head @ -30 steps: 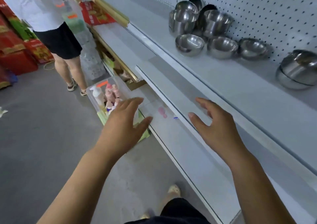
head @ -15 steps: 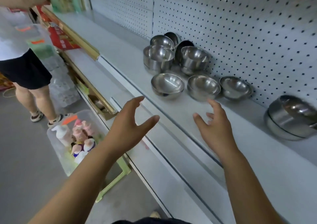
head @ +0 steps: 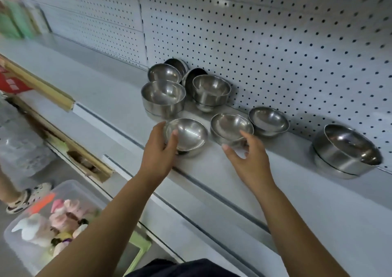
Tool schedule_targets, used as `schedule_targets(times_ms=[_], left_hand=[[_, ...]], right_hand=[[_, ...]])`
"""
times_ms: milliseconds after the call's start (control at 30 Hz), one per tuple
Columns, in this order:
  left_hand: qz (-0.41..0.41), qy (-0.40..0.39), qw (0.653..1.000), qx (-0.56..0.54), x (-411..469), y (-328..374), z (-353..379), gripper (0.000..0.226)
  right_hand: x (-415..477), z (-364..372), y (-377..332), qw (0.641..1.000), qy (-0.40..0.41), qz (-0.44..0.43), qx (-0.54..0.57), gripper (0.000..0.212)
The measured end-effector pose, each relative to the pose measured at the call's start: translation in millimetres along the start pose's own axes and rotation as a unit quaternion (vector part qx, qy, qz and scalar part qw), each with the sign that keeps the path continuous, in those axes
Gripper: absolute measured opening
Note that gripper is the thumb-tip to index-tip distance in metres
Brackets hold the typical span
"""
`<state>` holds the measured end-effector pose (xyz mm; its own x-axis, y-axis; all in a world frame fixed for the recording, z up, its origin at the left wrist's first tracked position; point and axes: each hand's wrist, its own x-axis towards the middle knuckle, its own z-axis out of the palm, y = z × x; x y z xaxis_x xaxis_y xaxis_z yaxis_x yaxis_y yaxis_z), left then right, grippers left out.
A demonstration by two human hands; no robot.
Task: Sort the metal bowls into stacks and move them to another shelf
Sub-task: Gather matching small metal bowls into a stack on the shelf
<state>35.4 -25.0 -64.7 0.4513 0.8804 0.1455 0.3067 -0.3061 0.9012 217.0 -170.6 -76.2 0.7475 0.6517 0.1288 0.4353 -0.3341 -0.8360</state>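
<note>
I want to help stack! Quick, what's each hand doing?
Left hand: grips the small round shiny steel bowl, front left.
Right hand: at the neighbouring round steel bowl; grip cannot be told.
</note>
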Motion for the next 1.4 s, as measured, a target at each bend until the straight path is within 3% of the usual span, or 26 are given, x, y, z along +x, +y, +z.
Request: schedule_targets(times_ms=[100, 233, 400, 600, 767, 967, 1300, 1400], left_hand=[[-0.012, -0.004, 0.999, -0.047, 11.8, -3.8, 1.0, 0.048], [0.008, -0.023, 0.995, -0.092, 22.6, -17.2, -1.4, 0.037], [0.023, -0.088, 0.987, -0.133, 42.7, -29.9, -9.3, 0.045], [0.018, -0.129, 0.973, -0.191, 53.2, -26.8, -16.2, 0.031], [0.016, -0.17, 0.956, -0.241, 61.8, -33.7, -22.1, 0.054], [0.009, -0.264, 0.938, -0.225, 81.0, -49.9, -30.6, 0.075], [0.058, -0.319, 0.925, -0.2, 75.9, -43.0, -40.7, 0.041], [0.103, -0.348, 0.914, -0.183, 76.1, -40.4, -44.1, 0.04]], right_hand=[[8.0, 6.1, 1.3, 1.0, 0.015, 0.014, -0.019, 0.059], [12.1, 14.6, 3.7, 0.997, 0.067, 0.015, -0.024, 0.026], [-1.0, 19.3, -14.4, 0.991, 0.124, 0.024, 0.045, 0.02], [-25.1, 31.8, -61.1, 0.98, 0.125, -0.031, 0.155, 0.015], [-32.5, 56.3, -70.3, 0.982, 0.106, -0.067, 0.143, 0.032], [-35.4, 81.5, -51.5, 0.988, 0.115, -0.088, 0.063, 0.039], [-35.9, 90.0, -43.7, 0.99, 0.106, -0.086, 0.021, 0.051], [-37.1, 87.7, -45.1, 0.992, 0.097, -0.077, 0.036, 0.058]])
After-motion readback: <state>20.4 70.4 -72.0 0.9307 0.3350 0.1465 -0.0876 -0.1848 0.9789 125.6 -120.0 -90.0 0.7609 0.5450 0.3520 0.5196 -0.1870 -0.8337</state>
